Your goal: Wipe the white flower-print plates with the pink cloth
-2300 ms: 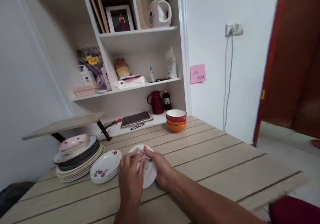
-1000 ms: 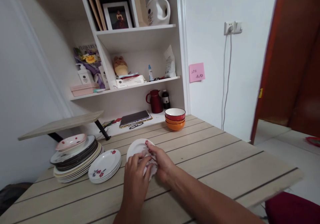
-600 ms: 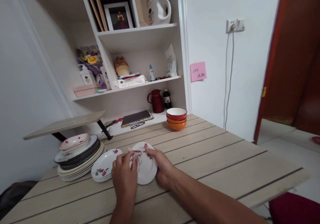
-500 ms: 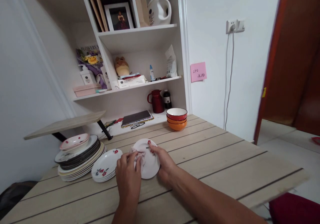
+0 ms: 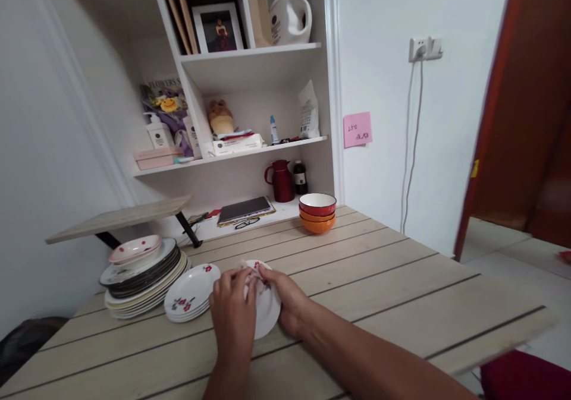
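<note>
My right hand [image 5: 292,305] grips the right rim of a small white plate [image 5: 268,312] with red flowers, its thumb over the upper face. The plate is tilted above the wooden table [image 5: 370,281]. My left hand [image 5: 234,308] presses a crumpled pale pink cloth [image 5: 254,274] against the plate's face, fingers closed on it. Part of the plate is hidden behind that hand. Just left of my hands lies a short stack of matching flowered plates [image 5: 190,290].
At the far left stands a taller stack of plates [image 5: 143,296] topped by a pink-dotted bowl [image 5: 136,249], beside a raised wooden shelf [image 5: 120,217]. Stacked red and orange bowls [image 5: 317,213] sit at the back. Behind them are a red jug [image 5: 282,181] and a laptop [image 5: 244,210].
The plate has come lower and tilted more, with both hands drawn closer together. The cloth has moved toward the plate's upper edge. The camera view has shifted slightly.
</note>
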Available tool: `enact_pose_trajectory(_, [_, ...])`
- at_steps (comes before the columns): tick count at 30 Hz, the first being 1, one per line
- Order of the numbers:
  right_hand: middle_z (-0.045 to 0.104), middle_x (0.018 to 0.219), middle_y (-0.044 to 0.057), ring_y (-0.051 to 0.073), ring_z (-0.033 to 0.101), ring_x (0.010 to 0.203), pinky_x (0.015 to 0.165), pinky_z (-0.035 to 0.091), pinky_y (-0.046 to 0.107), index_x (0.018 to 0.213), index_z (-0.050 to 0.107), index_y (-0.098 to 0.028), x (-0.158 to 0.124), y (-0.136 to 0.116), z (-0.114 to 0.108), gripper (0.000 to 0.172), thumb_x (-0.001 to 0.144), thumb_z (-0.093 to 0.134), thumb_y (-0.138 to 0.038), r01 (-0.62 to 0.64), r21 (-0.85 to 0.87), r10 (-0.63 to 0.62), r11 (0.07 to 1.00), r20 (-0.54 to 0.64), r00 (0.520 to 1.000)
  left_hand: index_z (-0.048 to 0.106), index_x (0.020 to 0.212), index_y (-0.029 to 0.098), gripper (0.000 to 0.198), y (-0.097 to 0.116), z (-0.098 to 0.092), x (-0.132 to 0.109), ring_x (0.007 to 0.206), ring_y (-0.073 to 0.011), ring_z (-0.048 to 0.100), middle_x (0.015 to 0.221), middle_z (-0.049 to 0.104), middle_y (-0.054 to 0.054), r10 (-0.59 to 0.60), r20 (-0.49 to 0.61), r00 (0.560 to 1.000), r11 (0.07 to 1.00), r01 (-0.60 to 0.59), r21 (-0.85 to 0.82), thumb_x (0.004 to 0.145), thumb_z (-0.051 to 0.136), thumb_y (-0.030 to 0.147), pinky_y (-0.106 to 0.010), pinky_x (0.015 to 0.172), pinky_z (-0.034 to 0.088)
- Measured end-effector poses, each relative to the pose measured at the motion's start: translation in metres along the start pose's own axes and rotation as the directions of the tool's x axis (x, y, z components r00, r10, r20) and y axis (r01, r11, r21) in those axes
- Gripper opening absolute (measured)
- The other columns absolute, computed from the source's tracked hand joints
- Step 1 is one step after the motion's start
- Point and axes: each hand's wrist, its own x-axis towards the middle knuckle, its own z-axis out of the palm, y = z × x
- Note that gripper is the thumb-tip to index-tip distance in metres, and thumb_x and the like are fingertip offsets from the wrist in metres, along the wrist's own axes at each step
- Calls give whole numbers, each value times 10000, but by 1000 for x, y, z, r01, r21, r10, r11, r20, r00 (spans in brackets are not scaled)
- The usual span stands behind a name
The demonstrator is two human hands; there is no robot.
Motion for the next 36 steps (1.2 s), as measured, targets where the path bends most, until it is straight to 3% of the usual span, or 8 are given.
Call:
enact_pose_trajectory(3, [711,676,37,139,627,574,609,463,244,890,671,-115,1,4,0,226,840,604,-326,21,-89,-23,996,-25,999,676,1027,242,228,-12,-3,3,912,-262,541,996,612,-86,-171,62,983,982,165,90,891,507,310,-371,707,405])
enact_pose_trajectory(6, [718,696,47,152,633,577,628,476,265,908,667,-121,0,2,1,256,833,611,-360,27,-99,-30,995,-30,999,667,1051,236,252,-17,-5,5,921,-266,538,1013,615,-90,-206,81,975,973,196,123,903,482,321,-371,711,400])
enact_pose_trajectory(15, [697,664,21,147,625,562,581,473,245,851,620,-156,0,-26,-6,238,795,650,-386,133,88,-129,987,-46,991,670,1050,248,225,8,2,-6,970,-247,526,1034,600,-76,112,59,992,991,-107,-86,858,553,243,-393,823,438])
enact_pose_trajectory(20, [705,704,43,134,625,580,567,457,222,839,630,-128,-3,-21,-3,231,814,637,-358,29,100,-32,995,34,999,668,1047,256,225,16,2,-7,957,-228,535,1013,603,-66,218,50,975,964,-207,-165,864,542,229,-381,822,439])
enact_pose_trajectory(24, [721,738,53,134,639,602,624,472,232,892,657,-110,0,-4,-1,219,807,646,-312,-1,44,0,999,35,999,668,1040,248,217,4,-1,-2,948,-242,531,1019,605,-72,9,53,999,997,-5,-82,870,535,274,-385,791,425])
enact_pose_trajectory(27, [727,725,48,149,644,600,647,487,259,921,664,-119,1,3,-1,250,785,671,-329,21,-24,-21,999,1,1000,666,1015,238,209,-11,-4,2,930,-253,531,1014,611,-73,-178,68,982,984,178,4,877,521,298,-376,752,408])
enact_pose_trajectory(29, [732,736,59,170,659,628,681,501,286,943,662,-118,1,2,-1,285,781,674,-352,33,-29,-33,999,3,999,661,1022,237,216,-18,-5,3,929,-258,529,1019,613,-75,-217,61,974,976,216,26,882,511,304,-374,750,405])
enact_pose_trajectory(36, [734,778,54,181,668,677,653,511,280,925,653,-147,-5,-27,-3,249,803,641,-363,167,132,-166,977,-21,986,672,1022,251,203,2,-3,-4,961,-250,529,1046,601,-75,21,-11,1000,997,-21,-74,859,550,253,-395,820,429])
